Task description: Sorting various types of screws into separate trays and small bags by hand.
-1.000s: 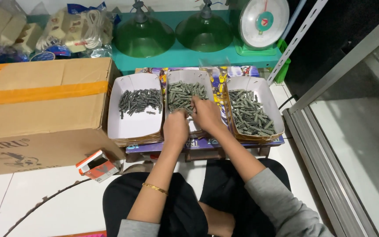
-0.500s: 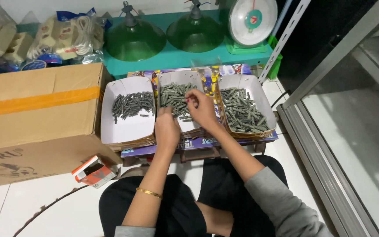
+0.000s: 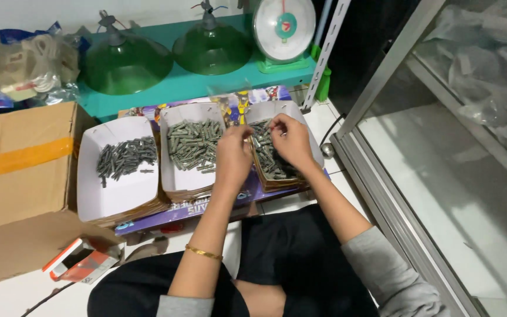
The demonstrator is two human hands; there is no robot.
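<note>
Hands meet over the right tray (image 3: 310,136) w/ grey pegs (image 3: 268,154). Left hand (image 3: 233,157) & right hand (image 3: 291,138) both pinch pegs, fingers bent. Middle tray (image 3: 172,183) sits just beside.

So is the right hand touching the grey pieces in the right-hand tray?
Touching. The head view shows the right hand resting down in the right-hand tray, its fingers pressed into the pile of grey pieces with no gap showing.
</note>
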